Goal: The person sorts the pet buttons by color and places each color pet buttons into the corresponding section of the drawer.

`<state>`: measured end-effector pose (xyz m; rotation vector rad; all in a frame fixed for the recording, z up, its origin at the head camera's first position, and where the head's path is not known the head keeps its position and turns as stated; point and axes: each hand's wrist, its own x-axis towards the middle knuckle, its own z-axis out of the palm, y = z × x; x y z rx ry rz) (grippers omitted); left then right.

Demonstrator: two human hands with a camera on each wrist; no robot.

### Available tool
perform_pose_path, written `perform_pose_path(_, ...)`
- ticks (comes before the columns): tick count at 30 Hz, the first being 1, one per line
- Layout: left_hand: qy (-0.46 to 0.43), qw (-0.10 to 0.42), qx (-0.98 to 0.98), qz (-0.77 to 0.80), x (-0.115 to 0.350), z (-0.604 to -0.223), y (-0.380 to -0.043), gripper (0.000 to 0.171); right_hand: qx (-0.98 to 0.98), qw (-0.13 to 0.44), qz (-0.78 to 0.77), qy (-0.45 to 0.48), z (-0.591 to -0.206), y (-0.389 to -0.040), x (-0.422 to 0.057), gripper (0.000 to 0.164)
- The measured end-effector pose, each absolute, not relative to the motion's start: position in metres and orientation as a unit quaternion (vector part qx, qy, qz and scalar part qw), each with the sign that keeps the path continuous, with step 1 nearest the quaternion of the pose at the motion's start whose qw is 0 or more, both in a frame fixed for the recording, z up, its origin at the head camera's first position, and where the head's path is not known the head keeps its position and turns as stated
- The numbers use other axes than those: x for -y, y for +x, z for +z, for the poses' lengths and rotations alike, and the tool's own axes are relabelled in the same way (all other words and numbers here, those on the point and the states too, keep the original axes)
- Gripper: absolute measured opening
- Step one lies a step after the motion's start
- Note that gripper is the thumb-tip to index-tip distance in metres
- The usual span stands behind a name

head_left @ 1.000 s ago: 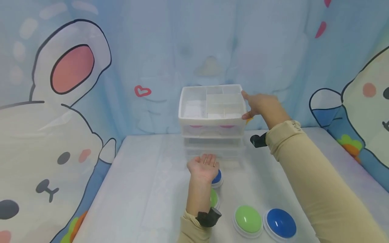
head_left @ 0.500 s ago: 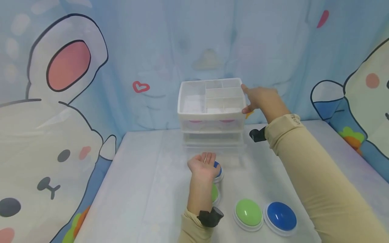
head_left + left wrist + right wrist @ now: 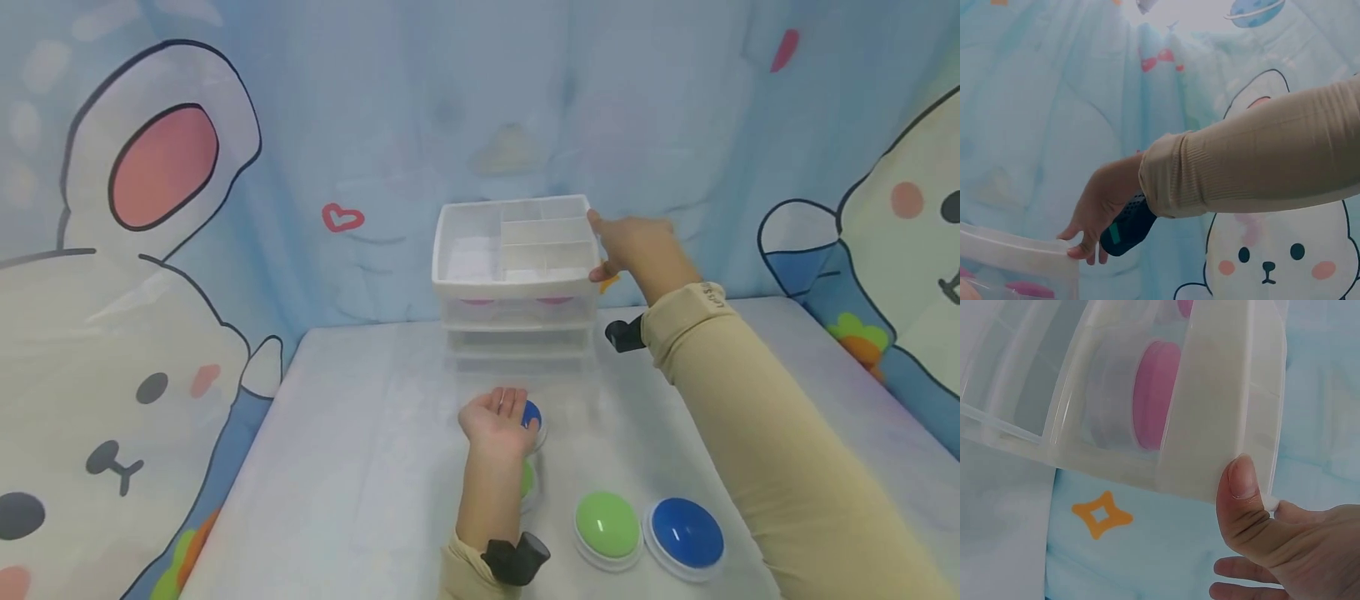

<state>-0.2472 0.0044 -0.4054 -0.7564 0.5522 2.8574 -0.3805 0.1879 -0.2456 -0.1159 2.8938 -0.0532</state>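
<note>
A white plastic drawer box point(image 3: 517, 288) stands against the back curtain, its divided top tray bare. My right hand point(image 3: 641, 250) holds the tray's right edge with thumb and index finger; the other fingers hang free in the right wrist view. Inside the box are clear containers with pink lids point(image 3: 1157, 397). Below the front of the box, my left hand point(image 3: 498, 425) lies palm up with relaxed fingers, holding nothing. It partly covers a blue push light point(image 3: 531, 414) and a green push light point(image 3: 527, 479). How the clear lower drawers stand is hard to tell.
Nearer the front right of the white table point(image 3: 375, 467) sit a second green push light point(image 3: 607, 523) and a second blue push light point(image 3: 687, 533), side by side. A printed curtain point(image 3: 375, 125) encloses the back and sides.
The head view has shifted slightly. Both hands keep nearly the same place; the right hand stays on the box edge and the left stays palm up.
</note>
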Motion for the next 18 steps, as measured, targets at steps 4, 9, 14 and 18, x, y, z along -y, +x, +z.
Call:
perform_pose_path(4, -0.233, 0.07, -0.193, 0.95, -0.007, -0.412, -0.243, 0.056, -0.992, 0.12, -0.013, -0.034, -0.245, -0.384, -0.186, 0.107)
perform_pose_path(9, -0.218, 0.066, -0.181, 0.957, -0.01, -0.421, -0.24, 0.057, -0.992, 0.123, -0.004, -0.034, -0.242, -0.388, -0.186, 0.107)
perform_pose_path(14, -0.191, 0.035, -0.23, 0.953, -0.006, -0.429, -0.23, 0.058, -0.992, 0.122, -0.005, -0.039, -0.244, -0.388, -0.186, 0.107)
perform_pose_path(18, -0.073, -0.023, -0.5, 0.863, 0.006, -0.441, -0.207, 0.055, -0.992, 0.121, -0.007, -0.043, -0.245, -0.385, -0.186, 0.107)
